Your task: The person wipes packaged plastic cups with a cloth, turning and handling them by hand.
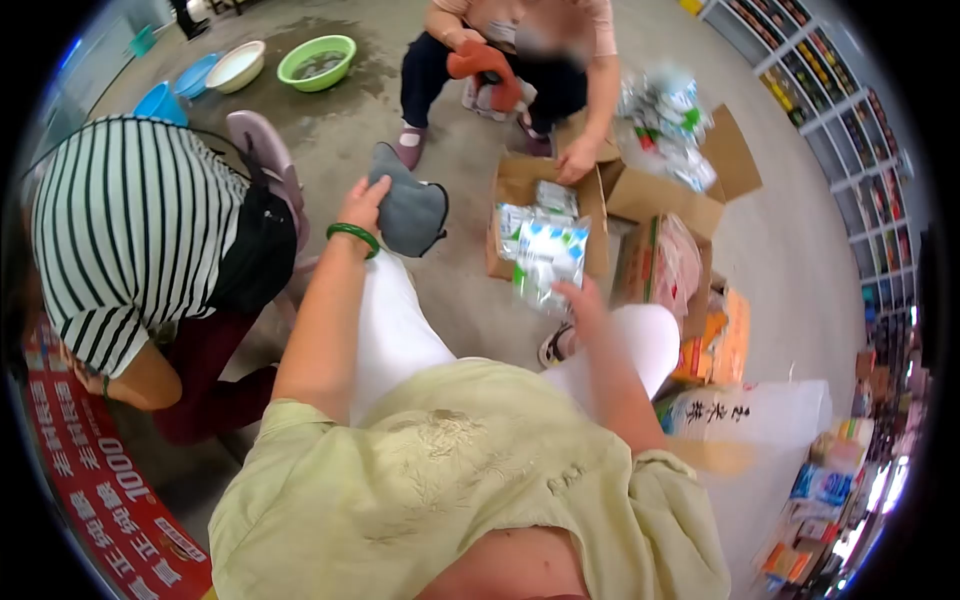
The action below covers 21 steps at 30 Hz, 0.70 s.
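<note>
My left hand (pixel 365 208), with a green bangle at the wrist, is closed around the edge of a grey fabric piece with black trim (pixel 408 208). It is held above the floor, in front of my left knee; its exact kind I cannot make out. My right hand (pixel 588 308), slightly blurred, grips the lower edge of a clear plastic packet with blue and green print (pixel 552 255). The packet is over the near side of an open cardboard box (pixel 505 260). More packets (pixel 555 198) lie inside that box, where another person's hand (pixel 577 160) reaches in at the far edge.
The person opposite holds a red fabric piece (pixel 487 70). Another open carton (pixel 665 205) and a pile of packets (pixel 670 125) stand right. A person in a striped top (pixel 150 210) sits left. Basins (pixel 318 62) are at the back left, shelves (pixel 850 120) far right.
</note>
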Motion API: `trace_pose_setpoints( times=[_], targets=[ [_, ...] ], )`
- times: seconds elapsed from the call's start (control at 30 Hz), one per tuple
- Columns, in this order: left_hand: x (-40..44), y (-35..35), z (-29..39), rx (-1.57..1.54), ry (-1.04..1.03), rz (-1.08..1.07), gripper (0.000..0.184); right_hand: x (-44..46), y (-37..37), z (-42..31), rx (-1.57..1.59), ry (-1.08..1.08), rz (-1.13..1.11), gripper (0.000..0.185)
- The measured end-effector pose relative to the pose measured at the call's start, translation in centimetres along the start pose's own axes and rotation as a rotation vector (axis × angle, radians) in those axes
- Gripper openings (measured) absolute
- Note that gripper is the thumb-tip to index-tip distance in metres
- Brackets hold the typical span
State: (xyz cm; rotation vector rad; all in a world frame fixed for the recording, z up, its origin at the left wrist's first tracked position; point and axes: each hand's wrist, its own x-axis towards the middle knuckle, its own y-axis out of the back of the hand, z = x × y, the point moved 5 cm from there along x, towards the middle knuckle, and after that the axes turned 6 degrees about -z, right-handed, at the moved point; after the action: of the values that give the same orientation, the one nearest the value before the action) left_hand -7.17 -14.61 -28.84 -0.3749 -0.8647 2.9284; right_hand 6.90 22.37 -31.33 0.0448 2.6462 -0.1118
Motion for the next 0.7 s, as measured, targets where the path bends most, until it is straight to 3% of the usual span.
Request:
trace_pose_setpoints(
  times=[0.1, 0.17, 0.3, 0.4, 0.43, 0.5, 0.6, 0.63, 0.7],
  targets=[
    [-0.5, -0.7, 0.6, 0.035, 0.016, 0.023, 0.025, -1.9, -0.7, -3.5, 0.316, 0.000, 0.049, 0.047],
    [-1.2, -1.5, 0.7, 0.074, 0.045, 0.028, 0.024, -2.6, -1.0, -5.4, 0.484, 0.091, -0.065, 0.048],
    [-3.0, -6.1, -0.3, 0.095, 0.084, -0.200, 0.027, -2.9, -1.2, -7.2, 0.557, 0.183, -0.121, 0.047],
    [-4.4, -11.0, -3.3, 0.112, 0.058, -0.344, 0.030, -2.7, -2.0, -6.5, 0.357, 0.089, -0.047, 0.050],
    [-5.1, -12.6, -4.3, 0.205, 0.113, -0.384, 0.036, -2.6, -2.4, -6.2, 0.365, 0.090, -0.037, 0.050],
    [-4.5, -13.8, -7.4, 0.746, -0.252, -0.493, 0.039, -2.4, -2.6, -5.4, -0.065, 0.119, -0.003, 0.049],
    [-8.7, -18.7, -7.6, 1.160, -0.457, -0.796, 0.045, -1.8, -1.2, -5.0, -0.142, 0.209, 0.082, 0.047],
    [-9.1, -18.9, -8.4, 1.238, -0.408, -0.870, 0.045, -2.0, -0.6, -5.4, -0.129, 0.219, 0.095, 0.047],
    [-9.1, -17.7, -9.9, 1.237, -0.299, -0.980, 0.042, -3.2, 1.7, -7.3, 0.206, 0.328, 0.195, 0.045]
  ],
)
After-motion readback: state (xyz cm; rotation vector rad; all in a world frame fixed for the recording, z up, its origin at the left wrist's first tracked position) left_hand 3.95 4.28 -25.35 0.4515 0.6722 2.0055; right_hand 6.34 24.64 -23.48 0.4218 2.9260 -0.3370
